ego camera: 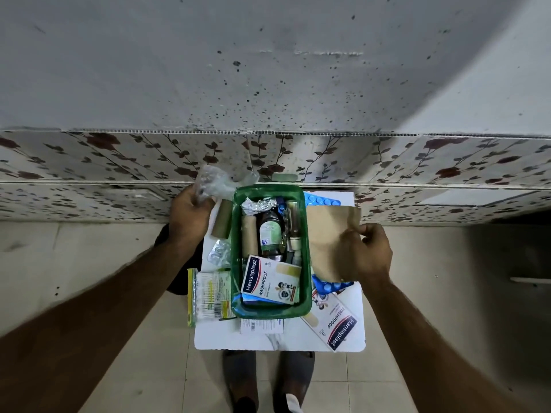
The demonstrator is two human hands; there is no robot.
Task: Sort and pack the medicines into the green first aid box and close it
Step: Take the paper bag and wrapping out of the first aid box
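Observation:
The green first aid box stands open on a small white table. Inside lie a dark syrup bottle, a bandage roll, a crumpled foil strip, small vials and a Hansaplast plaster pack. My left hand is closed on a clear plastic bag held up at the box's far left corner. My right hand pinches a brown paper envelope right of the box. No lid is in sight.
On the table lie a second Hansaplast pack, blue blister strips, a silver blister strip, a brown roll, a cotton-bud pack and a leaflet. Floral wall tiles rise behind. My feet stand below the table.

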